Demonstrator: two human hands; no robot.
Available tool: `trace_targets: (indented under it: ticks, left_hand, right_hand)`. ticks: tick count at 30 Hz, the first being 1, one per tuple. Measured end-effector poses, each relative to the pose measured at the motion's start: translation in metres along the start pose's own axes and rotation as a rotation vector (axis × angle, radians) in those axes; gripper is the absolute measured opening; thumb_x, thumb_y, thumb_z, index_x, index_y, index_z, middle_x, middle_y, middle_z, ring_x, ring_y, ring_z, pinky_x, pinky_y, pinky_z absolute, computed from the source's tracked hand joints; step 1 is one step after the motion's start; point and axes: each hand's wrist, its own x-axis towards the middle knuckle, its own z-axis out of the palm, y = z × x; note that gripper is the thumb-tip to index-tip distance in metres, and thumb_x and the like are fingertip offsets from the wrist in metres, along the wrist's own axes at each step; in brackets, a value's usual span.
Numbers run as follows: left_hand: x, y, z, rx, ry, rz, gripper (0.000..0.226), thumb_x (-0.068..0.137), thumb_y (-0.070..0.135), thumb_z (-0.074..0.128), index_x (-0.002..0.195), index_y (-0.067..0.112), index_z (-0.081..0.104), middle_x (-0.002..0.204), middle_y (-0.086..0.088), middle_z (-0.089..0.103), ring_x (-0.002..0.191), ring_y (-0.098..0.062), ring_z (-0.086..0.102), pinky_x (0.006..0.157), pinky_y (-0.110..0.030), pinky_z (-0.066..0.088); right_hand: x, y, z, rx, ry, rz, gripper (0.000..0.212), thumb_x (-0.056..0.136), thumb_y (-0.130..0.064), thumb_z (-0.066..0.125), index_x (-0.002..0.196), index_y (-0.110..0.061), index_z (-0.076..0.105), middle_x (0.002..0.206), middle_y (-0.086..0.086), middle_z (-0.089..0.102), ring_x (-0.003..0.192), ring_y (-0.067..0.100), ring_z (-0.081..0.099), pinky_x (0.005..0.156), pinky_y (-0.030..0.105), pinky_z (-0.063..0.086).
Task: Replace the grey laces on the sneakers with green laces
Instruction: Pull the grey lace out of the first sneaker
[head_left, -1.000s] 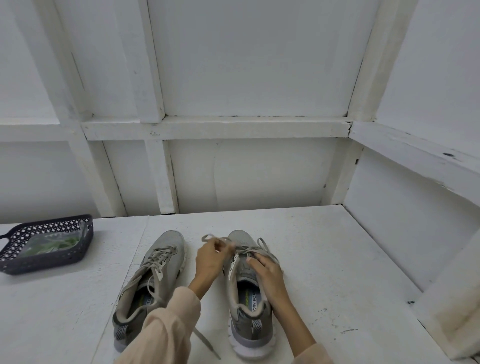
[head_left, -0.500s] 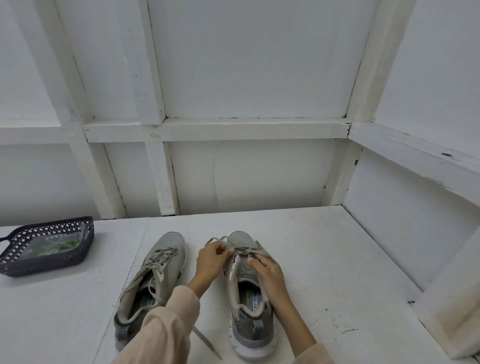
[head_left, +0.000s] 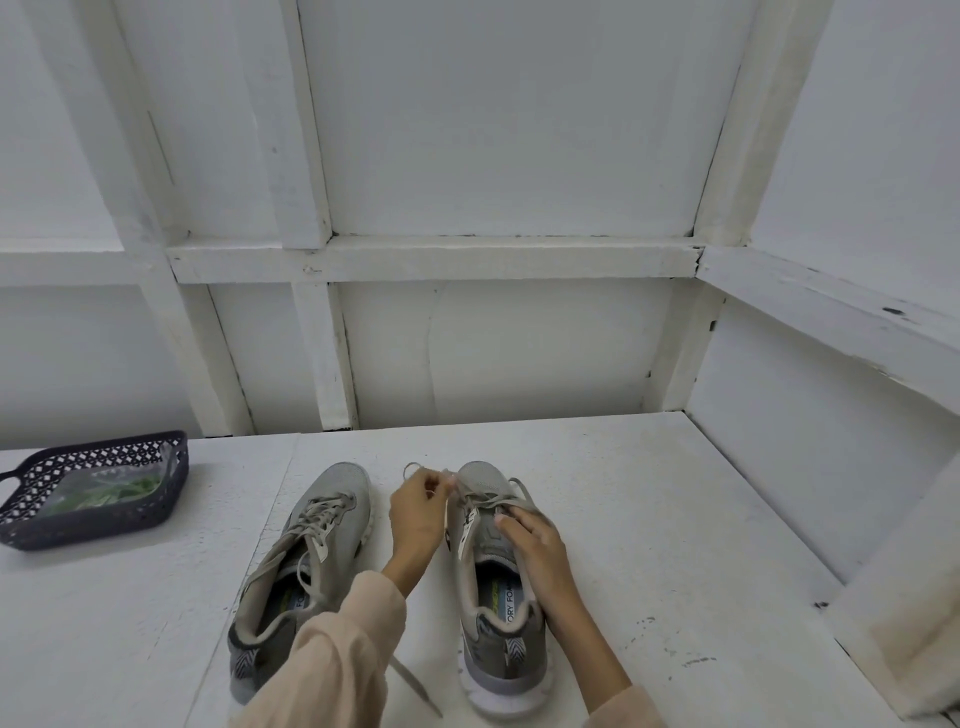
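Grey lace (head_left: 485, 501) sits slack on the right sneaker (head_left: 498, 597), table centre. My left hand (head_left: 418, 514) pinches a loop at the shoe's 12 o'clock, probably to draw it from the eyelets. My right hand (head_left: 535, 545) lies flat on the tongue, fingers straight, pinning the shoe against that pull. At 9 o'clock is the left sneaker (head_left: 306, 561), not yet unlaced. Further out at 9–10, the green laces (head_left: 104, 493) wait in the basket (head_left: 31, 535).

Open worktop (head_left: 649, 519) runs from the right sneaker (head_left: 504, 660) to the right side wall (head_left: 810, 457), and beyond both toes to the back wall (head_left: 493, 353). The left hand (head_left: 418, 514), pinching a grey lace (head_left: 407, 471), and its sleeve (head_left: 337, 649) fill the gap between the sneakers. A dark basket (head_left: 93, 530) stands far left, apart from the left sneaker (head_left: 311, 561).
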Motion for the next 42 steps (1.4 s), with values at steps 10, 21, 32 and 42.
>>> trace_targets:
  ticks: [10,21,32,42]
  left_hand:
    - [0.001,-0.010,0.002,0.096,-0.130,0.005,0.021,0.090,0.025,0.068,0.072,0.019,0.058,0.075,0.001,0.065,0.072,-0.017,0.057,0.067,-0.030,0.043]
    - [0.001,-0.015,0.005,0.074,-0.159,-0.051,0.020,0.088,0.029,0.070,0.080,0.013,0.061,0.083,-0.002,0.066,0.077,-0.019,0.059,0.070,-0.030,0.045]
    - [0.011,0.008,-0.010,-0.305,0.235,-0.065,0.013,0.096,0.024,0.060,0.091,0.013,0.056,0.088,-0.004,0.062,0.081,-0.021,0.059,0.077,-0.038,0.049]
    - [-0.019,-0.013,-0.002,-0.380,0.013,-0.375,0.052,0.095,0.017,0.060,0.141,0.003,0.039,0.137,-0.015,0.051,0.116,-0.029,0.056,0.103,-0.046,0.046]
  right_hand:
    - [0.001,0.001,0.000,-0.006,0.004,0.001,0.016,0.092,-0.010,0.061,0.097,-0.018,0.074,0.094,-0.010,0.072,0.087,-0.004,0.065,0.072,0.007,0.045]
    - [0.001,0.000,0.000,-0.014,0.014,0.011,0.017,0.092,-0.009,0.061,0.094,-0.019,0.075,0.091,-0.011,0.073,0.088,-0.002,0.065,0.073,0.007,0.046]
    - [0.001,0.003,-0.002,0.031,0.029,0.057,0.015,0.095,-0.018,0.059,0.095,-0.019,0.074,0.093,-0.009,0.073,0.091,0.002,0.066,0.075,0.012,0.048]
    - [0.048,0.007,-0.011,-0.448,0.067,0.019,0.024,0.091,-0.002,0.055,0.107,-0.010,0.071,0.109,0.003,0.068,0.098,0.015,0.061,0.092,0.028,0.048]
